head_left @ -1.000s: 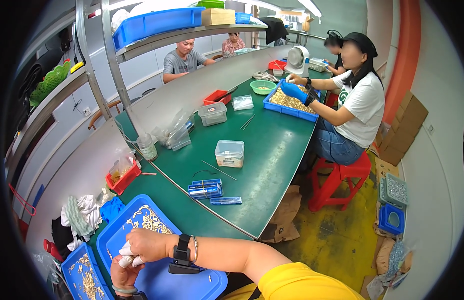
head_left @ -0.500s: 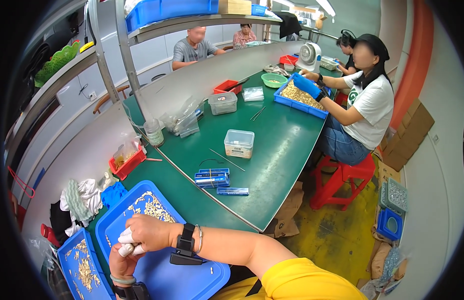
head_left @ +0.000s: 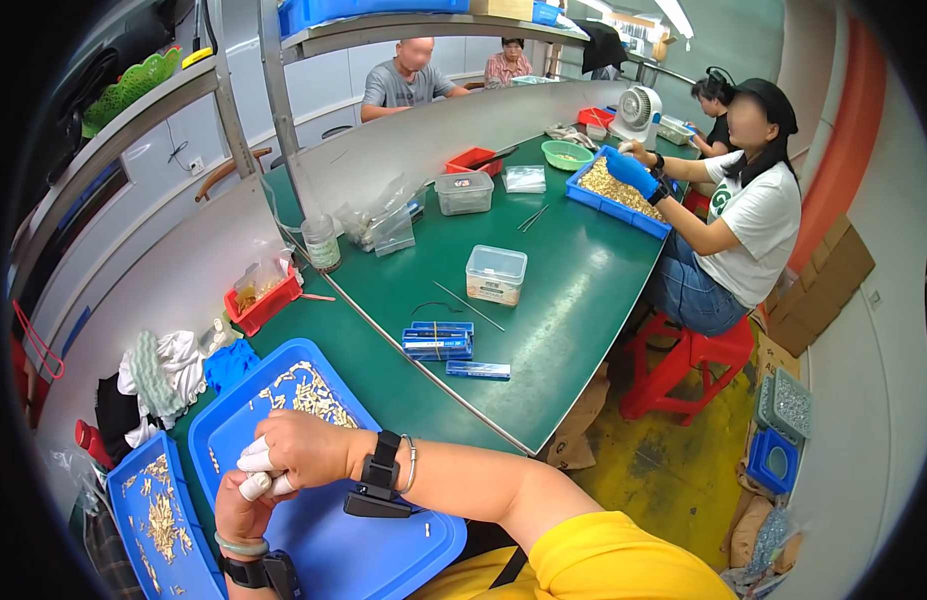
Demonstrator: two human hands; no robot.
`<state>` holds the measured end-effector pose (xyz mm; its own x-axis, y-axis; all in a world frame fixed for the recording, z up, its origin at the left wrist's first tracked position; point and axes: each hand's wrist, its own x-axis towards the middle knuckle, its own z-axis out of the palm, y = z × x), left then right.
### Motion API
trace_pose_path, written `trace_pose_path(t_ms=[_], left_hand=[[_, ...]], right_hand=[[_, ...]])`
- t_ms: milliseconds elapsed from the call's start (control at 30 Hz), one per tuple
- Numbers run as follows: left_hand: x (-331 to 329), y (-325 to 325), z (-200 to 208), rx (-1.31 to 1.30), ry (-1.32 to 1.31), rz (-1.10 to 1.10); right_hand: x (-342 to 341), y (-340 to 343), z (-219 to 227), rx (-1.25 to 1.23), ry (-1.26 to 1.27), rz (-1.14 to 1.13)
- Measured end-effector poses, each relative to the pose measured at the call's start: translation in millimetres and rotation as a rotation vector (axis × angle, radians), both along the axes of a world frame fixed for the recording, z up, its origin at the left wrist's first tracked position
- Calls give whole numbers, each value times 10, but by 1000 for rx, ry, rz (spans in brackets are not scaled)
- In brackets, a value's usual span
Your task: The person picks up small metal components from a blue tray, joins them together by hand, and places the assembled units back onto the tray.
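My left hand (head_left: pixel 245 512) and my right hand (head_left: pixel 308 452) meet over the large blue tray (head_left: pixel 383 545), fingertips pinched together. White covers wrap several of their fingertips. Whatever lies between the fingers is hidden or too small to make out. At the far end of this tray is a heap of small gold-coloured metal pieces (head_left: pixel 318 397), and one lone piece lies near its right edge. A second blue tray (head_left: pixel 133 548), to the left and partly behind my left forearm, holds more such pieces. Each of my wrists carries a black strapped device.
Beyond the trays on the green table (head_left: pixel 393 290) are banded blue boxes (head_left: pixel 438 342), a clear plastic tub (head_left: pixel 495 275), thin rods, and a red bin (head_left: pixel 263 300). Cloths (head_left: pixel 163 375) lie at left. A co-worker (head_left: pixel 748 200) on a red stool (head_left: pixel 678 370) handles a tray of gold pieces.
The whole view has shifted slightly, so the table and trays sit a little further right and the far things lower. My hands stay pressed together over the tray.
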<state>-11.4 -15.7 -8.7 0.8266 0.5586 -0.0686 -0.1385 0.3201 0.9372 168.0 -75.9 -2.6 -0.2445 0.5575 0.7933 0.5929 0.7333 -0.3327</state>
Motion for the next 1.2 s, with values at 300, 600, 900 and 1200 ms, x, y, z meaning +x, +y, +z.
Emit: trace_pose_path(t_ms=[300,600,900,1200], left_hand=[[18,-20,55,-3,19,-21],[-9,24,5,-18,-4,-5],[39,-25,9,35,-8,-31],[-54,-38,16,221,43,122]], right_hand=[[16,28,-35,14,-8,8],[25,4,12,11,-10,8],[33,-9,-2,0,12,16],[-47,53,43,53,34,43]])
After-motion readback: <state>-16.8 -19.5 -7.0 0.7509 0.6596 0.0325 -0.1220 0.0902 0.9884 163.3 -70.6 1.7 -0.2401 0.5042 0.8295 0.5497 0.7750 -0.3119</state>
